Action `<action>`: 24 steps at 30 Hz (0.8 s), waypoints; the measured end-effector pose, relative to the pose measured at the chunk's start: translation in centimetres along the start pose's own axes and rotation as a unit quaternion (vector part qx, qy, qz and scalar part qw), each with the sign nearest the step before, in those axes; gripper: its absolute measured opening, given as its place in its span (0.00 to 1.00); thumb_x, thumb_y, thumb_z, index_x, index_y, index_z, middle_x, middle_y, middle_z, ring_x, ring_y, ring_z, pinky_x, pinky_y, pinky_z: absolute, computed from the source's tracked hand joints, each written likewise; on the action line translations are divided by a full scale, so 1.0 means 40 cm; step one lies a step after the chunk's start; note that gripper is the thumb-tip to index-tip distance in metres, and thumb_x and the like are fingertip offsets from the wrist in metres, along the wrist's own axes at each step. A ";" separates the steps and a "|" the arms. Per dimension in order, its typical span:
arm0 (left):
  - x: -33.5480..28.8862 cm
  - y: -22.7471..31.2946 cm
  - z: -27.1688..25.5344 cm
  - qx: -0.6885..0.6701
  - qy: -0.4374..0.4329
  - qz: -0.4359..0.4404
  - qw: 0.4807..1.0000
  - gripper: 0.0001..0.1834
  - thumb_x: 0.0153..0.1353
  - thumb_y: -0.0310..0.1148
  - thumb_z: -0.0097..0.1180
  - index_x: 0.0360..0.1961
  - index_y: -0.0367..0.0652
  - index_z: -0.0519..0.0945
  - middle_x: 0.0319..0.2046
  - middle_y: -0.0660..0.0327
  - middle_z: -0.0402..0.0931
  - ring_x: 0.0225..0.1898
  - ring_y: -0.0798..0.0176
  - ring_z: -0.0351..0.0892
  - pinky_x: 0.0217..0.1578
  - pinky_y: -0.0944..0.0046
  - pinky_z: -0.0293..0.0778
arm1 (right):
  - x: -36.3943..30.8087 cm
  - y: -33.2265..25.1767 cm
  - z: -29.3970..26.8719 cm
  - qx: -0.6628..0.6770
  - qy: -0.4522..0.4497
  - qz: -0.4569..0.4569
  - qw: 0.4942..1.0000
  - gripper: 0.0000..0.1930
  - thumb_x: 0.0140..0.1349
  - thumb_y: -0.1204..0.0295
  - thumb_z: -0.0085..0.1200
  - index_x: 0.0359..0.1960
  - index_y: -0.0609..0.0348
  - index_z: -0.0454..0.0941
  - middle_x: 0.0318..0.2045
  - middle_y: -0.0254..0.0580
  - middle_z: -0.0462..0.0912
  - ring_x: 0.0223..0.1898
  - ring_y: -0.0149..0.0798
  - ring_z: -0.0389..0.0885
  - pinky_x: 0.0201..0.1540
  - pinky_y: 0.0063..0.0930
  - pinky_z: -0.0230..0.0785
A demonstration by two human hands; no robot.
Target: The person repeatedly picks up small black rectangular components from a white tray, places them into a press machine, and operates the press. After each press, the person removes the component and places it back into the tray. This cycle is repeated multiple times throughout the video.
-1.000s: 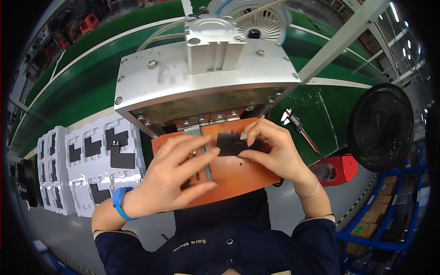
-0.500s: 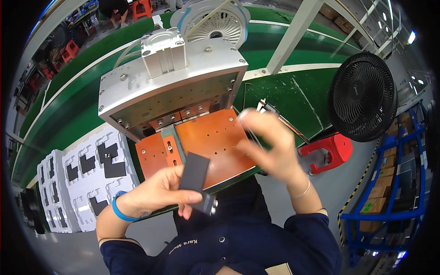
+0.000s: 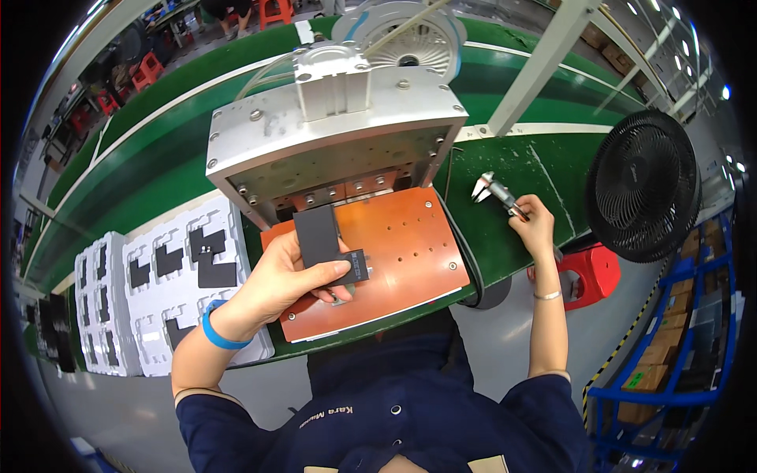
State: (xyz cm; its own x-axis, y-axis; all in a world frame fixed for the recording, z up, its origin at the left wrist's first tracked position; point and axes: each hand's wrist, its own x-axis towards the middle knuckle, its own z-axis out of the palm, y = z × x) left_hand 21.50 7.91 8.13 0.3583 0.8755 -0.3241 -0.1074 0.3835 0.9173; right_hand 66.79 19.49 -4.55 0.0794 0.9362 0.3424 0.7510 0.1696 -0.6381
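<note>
Right hand (image 3: 536,227) has shifted to the caliper (image 3: 497,191), fingers pinched on its near end. Left hand (image 3: 276,276), fingers clamped on black L-shaped part (image 3: 317,236), over orange plate (image 3: 394,276); metal press (image 3: 339,134) behind, green worktop (image 3: 512,158) beneath.

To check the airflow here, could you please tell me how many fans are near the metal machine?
2: a white fan behind the metal machine and a black fan right of the right hand; others may be hidden.
</note>
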 end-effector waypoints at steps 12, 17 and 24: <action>-0.005 0.006 -0.007 0.032 -0.014 -0.018 0.999 0.13 0.63 0.33 0.63 0.45 0.38 0.81 0.31 0.61 0.82 0.22 0.74 0.81 0.20 0.77 0.71 | -0.109 -0.537 -0.041 0.158 -0.066 -0.251 0.953 0.24 0.43 0.74 0.74 0.47 0.56 0.85 0.33 0.38 0.84 0.30 0.28 0.80 0.27 0.18 0.68; -0.005 0.018 -0.004 0.044 -0.006 -0.034 0.998 0.12 0.62 0.34 0.64 0.42 0.39 0.82 0.26 0.64 0.82 0.18 0.78 0.77 0.15 0.79 0.65 | -0.103 -0.555 -0.001 0.168 -0.062 -0.297 0.938 0.23 0.42 0.73 0.75 0.45 0.56 0.86 0.33 0.38 0.85 0.28 0.31 0.81 0.27 0.21 0.72; -0.009 0.018 -0.008 0.048 -0.005 -0.039 0.998 0.12 0.62 0.34 0.64 0.43 0.40 0.82 0.24 0.65 0.81 0.16 0.79 0.75 0.13 0.79 0.64 | -0.103 -0.560 0.001 0.146 -0.071 -0.319 0.934 0.25 0.38 0.73 0.76 0.43 0.58 0.86 0.34 0.39 0.86 0.30 0.31 0.82 0.29 0.19 0.75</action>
State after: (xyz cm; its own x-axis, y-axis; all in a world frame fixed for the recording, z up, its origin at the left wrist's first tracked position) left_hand 20.99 7.96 8.83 0.3716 0.8407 -0.3939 0.0103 0.4206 0.9072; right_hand 49.62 11.84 8.31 -0.4270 0.6437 0.6350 0.4034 0.7641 -0.5033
